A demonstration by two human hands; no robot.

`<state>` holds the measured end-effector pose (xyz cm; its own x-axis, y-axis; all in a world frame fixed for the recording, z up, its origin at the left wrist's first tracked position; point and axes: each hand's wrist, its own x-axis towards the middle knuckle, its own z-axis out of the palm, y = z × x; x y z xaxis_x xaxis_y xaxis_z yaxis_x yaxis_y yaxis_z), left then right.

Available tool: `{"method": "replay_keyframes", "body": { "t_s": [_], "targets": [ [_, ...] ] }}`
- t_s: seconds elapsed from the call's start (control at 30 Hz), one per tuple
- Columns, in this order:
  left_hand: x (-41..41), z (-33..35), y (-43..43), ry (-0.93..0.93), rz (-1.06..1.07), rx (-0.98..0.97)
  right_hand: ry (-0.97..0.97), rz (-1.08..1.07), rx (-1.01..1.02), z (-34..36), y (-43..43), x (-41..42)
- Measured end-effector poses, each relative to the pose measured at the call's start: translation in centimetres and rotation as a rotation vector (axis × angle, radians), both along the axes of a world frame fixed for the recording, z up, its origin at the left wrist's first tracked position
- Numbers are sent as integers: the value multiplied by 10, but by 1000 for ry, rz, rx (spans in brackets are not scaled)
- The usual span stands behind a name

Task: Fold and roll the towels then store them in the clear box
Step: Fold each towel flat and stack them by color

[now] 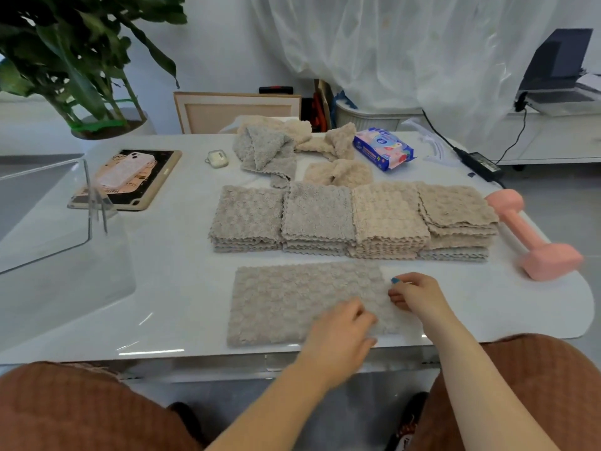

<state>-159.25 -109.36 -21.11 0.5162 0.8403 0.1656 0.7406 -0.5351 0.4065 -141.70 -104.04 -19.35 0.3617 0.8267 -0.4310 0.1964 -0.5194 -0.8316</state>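
Left hand (341, 330), right hand (418, 294) pinching fluffy rectangular towel (292, 301)

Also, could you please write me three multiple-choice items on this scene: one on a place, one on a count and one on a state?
1. Where is the dumbbell? A on the tablet; B right of the stacks; C in the box.
2. How many stacks stand in the row? A four; B two; C six.
3. How does the front towel lie? A rolled tight; B crumpled; C flat, as a long strip.
Key: 1 B, it lies just past the rightmost stack; 2 A, four sit side by side; 3 C, it lies spread out flat.
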Motion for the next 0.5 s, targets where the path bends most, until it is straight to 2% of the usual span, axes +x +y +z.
{"method": "replay_keyframes", "body": {
  "t_s": [0.23, 0.3, 0.37, 0.47, 0.5],
  "targets": [
    [47, -16, 15, 270, 52, 130, 154, 22, -96, 15, -9, 26],
    [52, -12, 18, 208, 49, 164, 188, -17, -84, 11, -14, 33],
    [48, -8, 15, 84, 50, 99, 198, -15, -62, 11, -16, 33],
    [27, 0, 4, -222, 40, -229, 118, 79, -45, 13, -10, 26],
    [18, 1, -2, -316, 31, -287, 59, 135, -55, 14, -8, 22]
  ]
}}
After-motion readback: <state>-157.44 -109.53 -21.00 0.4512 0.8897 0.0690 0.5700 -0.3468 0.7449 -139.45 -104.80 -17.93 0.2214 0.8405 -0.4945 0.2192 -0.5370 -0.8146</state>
